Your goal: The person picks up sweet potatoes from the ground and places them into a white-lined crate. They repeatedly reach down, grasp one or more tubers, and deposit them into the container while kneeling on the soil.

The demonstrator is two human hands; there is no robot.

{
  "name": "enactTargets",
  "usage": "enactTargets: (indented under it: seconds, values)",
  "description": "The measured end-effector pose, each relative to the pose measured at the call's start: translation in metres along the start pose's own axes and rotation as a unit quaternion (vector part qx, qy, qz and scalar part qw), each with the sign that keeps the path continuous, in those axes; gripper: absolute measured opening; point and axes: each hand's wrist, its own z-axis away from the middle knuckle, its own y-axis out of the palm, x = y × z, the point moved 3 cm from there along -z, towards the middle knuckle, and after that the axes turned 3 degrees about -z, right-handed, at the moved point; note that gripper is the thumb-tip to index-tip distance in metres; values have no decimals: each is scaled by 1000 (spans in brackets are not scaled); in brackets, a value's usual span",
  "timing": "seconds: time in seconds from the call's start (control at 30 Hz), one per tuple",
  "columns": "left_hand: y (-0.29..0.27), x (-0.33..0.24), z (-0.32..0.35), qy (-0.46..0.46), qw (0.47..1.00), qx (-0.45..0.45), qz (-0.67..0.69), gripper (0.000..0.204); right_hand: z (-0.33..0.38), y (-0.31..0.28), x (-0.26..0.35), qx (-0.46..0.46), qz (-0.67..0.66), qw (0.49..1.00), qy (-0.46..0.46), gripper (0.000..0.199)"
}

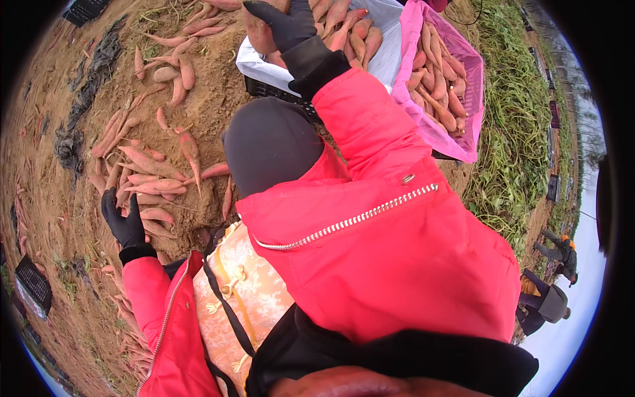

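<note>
A long pinkish sweet potato [259, 33] at the top centre is clasped by the black-gloved right hand [286, 23] over the white-lined crate [264, 66], already well filled like the pink-lined crate [463, 66] beside it. Many loose sweet potatoes [149, 175] remain on the soil at centre left, where the left hand [124, 221], fingers spread and holding nothing, rests among them.
</note>
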Motion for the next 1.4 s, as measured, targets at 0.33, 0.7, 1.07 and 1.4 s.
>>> enactTargets:
  seconds: [0.33,0.7,1.07,1.4]
  values:
    - [70,63,18,-101,987,99,69,47,117,-201,-37,171,639,632,404,81]
    - [111,71,-13,-188,952,236,57,48,14,-90,-67,303,503,808,57,36]
    - [203,76,-201,-23,978,197,-63,44,-12,-12,-133,248,530,791,180,17]
    - [334,49,-298,178,960,170,-131,51,-20,9,-132,357,566,731,135,10]
